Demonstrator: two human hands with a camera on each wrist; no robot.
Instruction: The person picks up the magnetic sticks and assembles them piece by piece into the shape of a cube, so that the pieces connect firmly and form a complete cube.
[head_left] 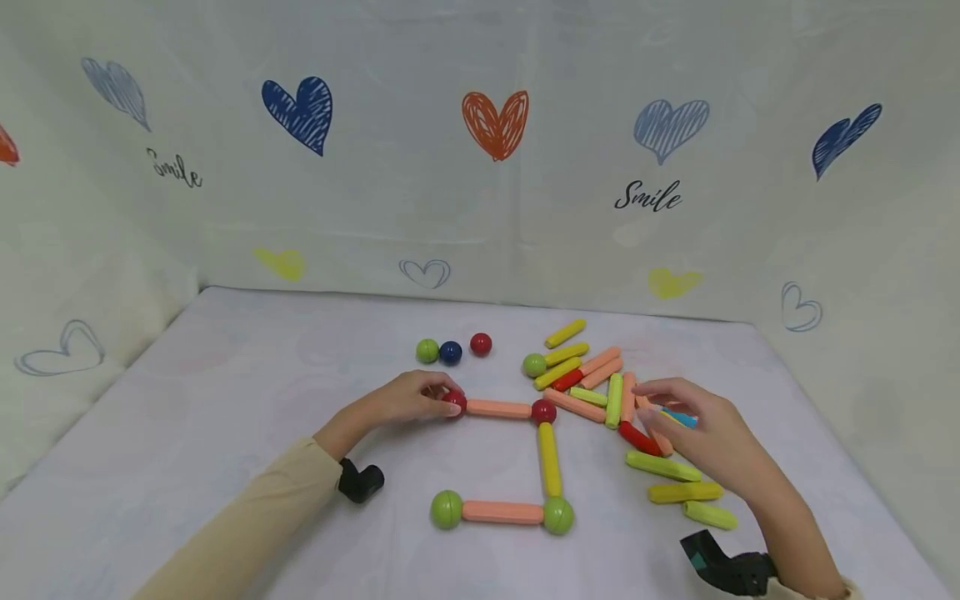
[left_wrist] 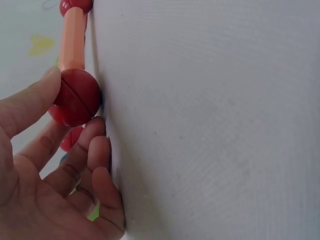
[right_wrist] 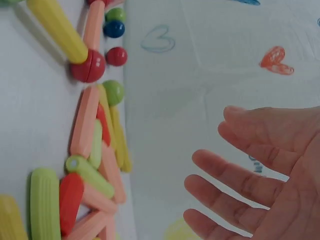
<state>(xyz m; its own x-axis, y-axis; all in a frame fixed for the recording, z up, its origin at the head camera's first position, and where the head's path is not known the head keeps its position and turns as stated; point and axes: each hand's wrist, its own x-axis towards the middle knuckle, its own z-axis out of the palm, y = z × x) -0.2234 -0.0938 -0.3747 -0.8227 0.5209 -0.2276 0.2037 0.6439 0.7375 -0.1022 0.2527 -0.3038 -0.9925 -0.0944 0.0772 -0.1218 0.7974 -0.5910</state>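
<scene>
My left hand (head_left: 411, 397) pinches a red ball (left_wrist: 79, 97) between thumb and fingers, as the left wrist view shows. That ball caps the left end of a salmon stick (head_left: 498, 408). A second red ball (head_left: 543, 412) joins this stick to a yellow stick (head_left: 550, 460), which runs down to a green ball (head_left: 558, 516). From there another salmon stick (head_left: 502, 512) reaches left to a green ball (head_left: 446, 509). Over the right-hand pile of loose sticks hovers my right hand (head_left: 712, 429), fingers spread and holding nothing in the right wrist view.
Behind the joined pieces lie a loose green ball (head_left: 427, 351), a blue ball (head_left: 451, 352) and a red ball (head_left: 481, 344). One green ball (head_left: 535, 364) touches a yellow stick (head_left: 567, 354). Several green and yellow sticks (head_left: 663, 466) lie below the right hand. A white curtain (head_left: 397, 192) hangs behind the table.
</scene>
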